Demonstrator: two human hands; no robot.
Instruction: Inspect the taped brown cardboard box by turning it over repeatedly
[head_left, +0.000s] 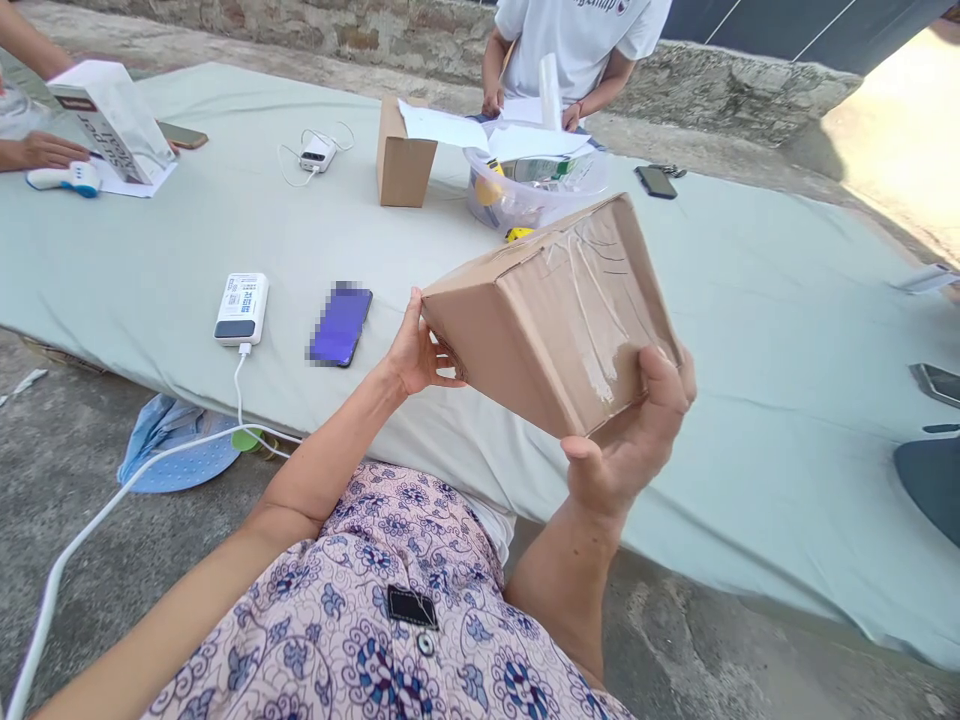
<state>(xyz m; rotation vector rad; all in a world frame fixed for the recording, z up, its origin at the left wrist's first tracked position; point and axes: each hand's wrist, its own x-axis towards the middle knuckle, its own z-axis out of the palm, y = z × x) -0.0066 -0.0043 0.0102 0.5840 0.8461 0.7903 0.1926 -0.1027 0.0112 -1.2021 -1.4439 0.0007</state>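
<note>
From where I stand, the step in hand looks like holding up a brown cardboard box to look it over, tilted in the air above the near edge of the cloth-covered table. The left hand steadies its left end, thumb up at the corner and fingers loosely spread, while the right hand pinches the lower rim of the taped end. Turning or lowering it would, I'd judge, call for both hands working together, clear of the plastic tub beyond.
</note>
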